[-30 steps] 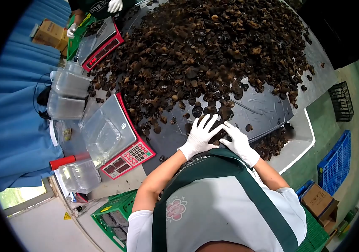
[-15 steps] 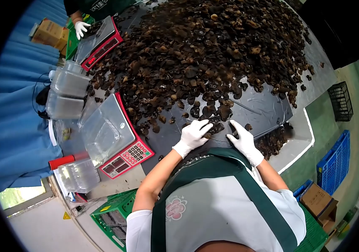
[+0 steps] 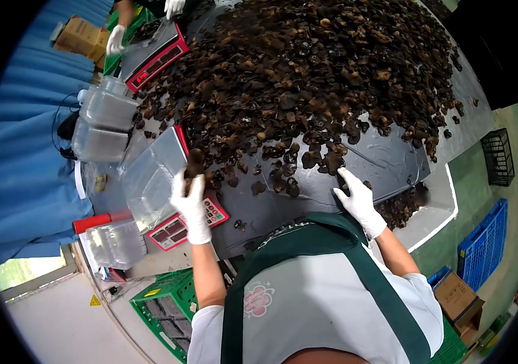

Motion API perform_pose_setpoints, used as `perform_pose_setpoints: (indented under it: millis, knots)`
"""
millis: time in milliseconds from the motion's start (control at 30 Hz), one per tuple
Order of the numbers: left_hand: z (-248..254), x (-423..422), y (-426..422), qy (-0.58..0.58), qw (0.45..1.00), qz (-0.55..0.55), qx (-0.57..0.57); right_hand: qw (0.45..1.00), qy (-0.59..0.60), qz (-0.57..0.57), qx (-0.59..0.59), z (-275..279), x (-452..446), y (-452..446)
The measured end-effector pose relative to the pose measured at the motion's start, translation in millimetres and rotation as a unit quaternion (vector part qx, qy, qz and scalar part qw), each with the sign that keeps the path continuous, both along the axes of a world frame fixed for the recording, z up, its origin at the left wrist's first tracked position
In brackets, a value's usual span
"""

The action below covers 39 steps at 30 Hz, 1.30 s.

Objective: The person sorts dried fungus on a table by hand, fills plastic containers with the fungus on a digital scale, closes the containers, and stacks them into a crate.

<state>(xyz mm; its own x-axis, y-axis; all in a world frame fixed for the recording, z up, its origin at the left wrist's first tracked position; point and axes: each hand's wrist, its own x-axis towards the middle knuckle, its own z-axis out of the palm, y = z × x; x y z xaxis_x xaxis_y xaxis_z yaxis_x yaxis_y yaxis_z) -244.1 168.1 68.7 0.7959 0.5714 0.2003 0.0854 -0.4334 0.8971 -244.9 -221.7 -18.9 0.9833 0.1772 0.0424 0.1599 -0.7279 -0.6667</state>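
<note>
My left hand (image 3: 190,203), in a white glove, is raised over the right edge of the near red scale (image 3: 211,212). Its fingers are closed on some dark brown wood ear mushrooms (image 3: 195,161), which stick out past the fingertips. A clear plastic container (image 3: 150,191) rests on the scale's pan, just left of this hand. My right hand (image 3: 359,203), also gloved, is by the front edge of the table, thumb apart from the fingers and nothing in it. Near its fingertips lie loose mushrooms (image 3: 333,161) from the big heap (image 3: 307,73).
Stacked clear containers (image 3: 104,124) stand on the left, with more containers (image 3: 116,244) in front. A second scale (image 3: 157,64) sits farther back, beside a co-worker's gloved hands (image 3: 115,40). A white bin (image 3: 453,197) holding mushrooms adjoins the table at right. Green crates (image 3: 168,303) stand below.
My left hand has gone left from the table's middle to the scale, carrying mushrooms. My right hand has barely shifted. A second hand of the co-worker has come into view.
</note>
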Motion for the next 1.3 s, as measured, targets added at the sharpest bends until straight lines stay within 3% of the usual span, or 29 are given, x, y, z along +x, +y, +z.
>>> perform_pose_setpoints:
  millis: [67,100,133,200,267,367,467,533,600,633,667,733,800,833,933,1000,1067,1133,1233,1300]
  knots:
    - [39.0,-5.6,18.9,-0.058,0.994,0.059,0.074,1.000,0.002,0.005,-0.002,5.0,3.9,2.7]
    - [28.4,-12.8,53.5,-0.080,0.989,0.090,0.081,1.000,0.009,0.006,-0.001,8.5,6.1,5.2]
    - [32.6,-18.9,73.6,-0.087,0.993,0.066,0.044,1.000,0.017,0.007,0.001,9.9,8.4,7.3]
    - [21.6,-26.3,112.7,-0.116,0.986,0.038,0.111,1.000,-0.015,0.019,-0.006,9.7,17.3,11.5]
    - [11.7,-34.9,141.5,0.018,0.949,0.066,0.308,0.999,-0.033,0.029,-0.018,14.7,28.9,20.0]
    - [-3.2,-39.1,153.5,0.135,0.907,-0.029,0.397,0.996,-0.074,0.039,-0.025,19.3,49.7,34.8]
    - [0.1,-30.4,143.2,0.141,0.903,-0.008,0.406,0.996,-0.066,0.050,-0.037,22.1,75.1,48.6]
    - [17.0,-18.9,117.3,0.127,0.850,0.047,0.508,0.992,-0.111,0.044,-0.047,15.1,94.7,57.2]
    - [18.6,-2.6,92.1,0.021,0.885,0.035,0.464,0.990,-0.103,0.036,-0.090,7.2,111.4,66.3]
    - [26.3,14.2,37.1,-0.016,0.914,-0.005,0.404,0.983,-0.124,0.024,-0.137,0.8,116.1,75.2]
    - [14.2,24.3,16.9,-0.034,0.917,-0.053,0.394,0.972,-0.145,0.009,-0.182,-5.0,119.0,83.3]
    - [-12.0,41.7,-31.3,-0.009,0.944,-0.163,0.286,0.978,-0.073,0.035,-0.194,-6.2,112.2,93.7]
    - [-52.0,51.1,-71.3,0.018,0.929,-0.247,0.275,0.981,-0.060,0.080,-0.168,-7.9,95.0,96.0]
    - [-56.2,48.9,-92.9,0.095,0.898,-0.282,0.325,0.982,-0.067,0.104,-0.145,-6.9,85.2,94.5]
    - [-96.5,20.2,-130.4,0.084,0.857,-0.350,0.368,0.964,-0.094,0.211,-0.129,-8.0,58.9,77.2]
    - [-92.3,-0.8,-130.3,0.068,0.835,-0.426,0.342,0.966,-0.029,0.238,-0.097,4.4,38.9,63.0]
    - [-108.5,-25.1,-124.1,0.038,0.820,-0.447,0.356,0.953,-0.037,0.282,-0.105,11.2,23.5,48.3]
    - [-86.4,-31.9,-114.9,0.023,0.825,-0.408,0.391,0.962,-0.018,0.262,-0.068,15.8,12.3,37.1]
    - [-70.8,-36.0,-97.2,-0.027,0.849,-0.388,0.359,0.979,-0.053,0.184,-0.071,28.5,11.2,20.8]
    - [-68.7,-39.0,-92.4,0.032,0.869,-0.357,0.343,0.988,-0.006,0.118,-0.102,32.5,13.3,12.7]
